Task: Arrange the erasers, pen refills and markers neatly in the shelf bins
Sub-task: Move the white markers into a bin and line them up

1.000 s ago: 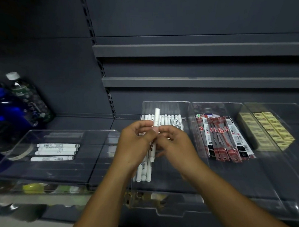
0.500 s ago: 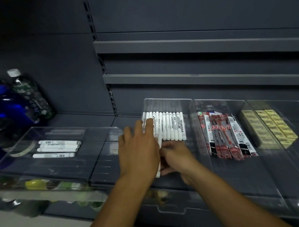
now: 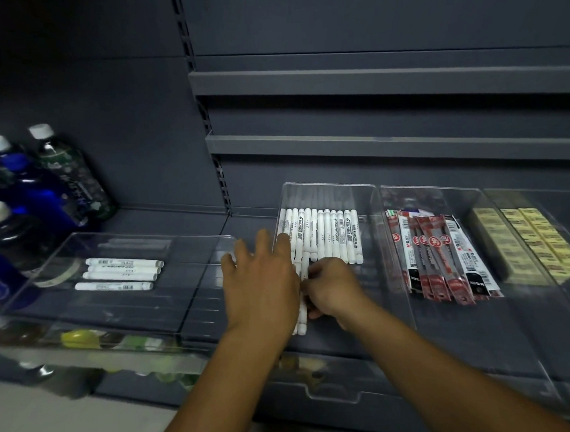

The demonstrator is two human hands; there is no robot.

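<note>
Head view, left hand [image 3: 260, 282] flat, fingers straight, on white markers [image 3: 327, 237] in clear bin [image 3: 328, 194], right hand [image 3: 332, 287] apparently pinching loose marker [image 3: 303, 322]

Both the left hand [image 3: 260, 282] and the right hand [image 3: 332, 289] are bare; forearms [image 3: 447, 368] too (down to the frame's edge).

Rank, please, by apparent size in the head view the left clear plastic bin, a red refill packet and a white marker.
1. left clear plastic bin
2. red refill packet
3. white marker lying in that bin
</note>
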